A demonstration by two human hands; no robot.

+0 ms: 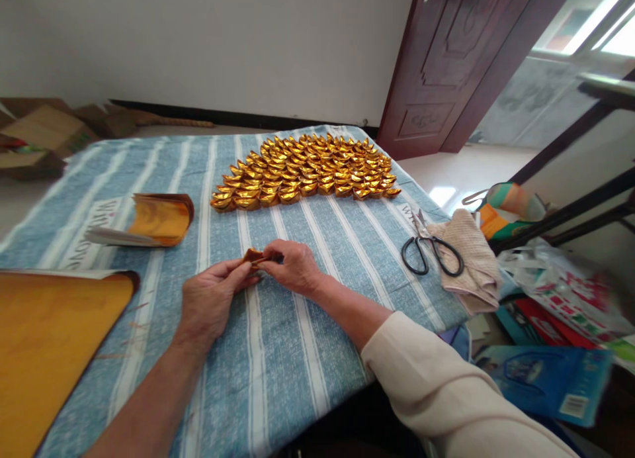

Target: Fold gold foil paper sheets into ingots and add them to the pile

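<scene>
Gold paper piece [253, 255] is being pinched between both grips, left hand [211, 299] and right hand [292, 266] clamped on it; folded gold ingots [305, 170] lying beyond, scissors [430, 251] off right.

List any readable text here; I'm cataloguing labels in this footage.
Nothing reads whole.
Striped cloth, left print: large letters, upside down and partly covered, unreadable.
Cloth's right edge by the scissors: "W…", cut off.
Blue package: barcode label, too blurred.
</scene>
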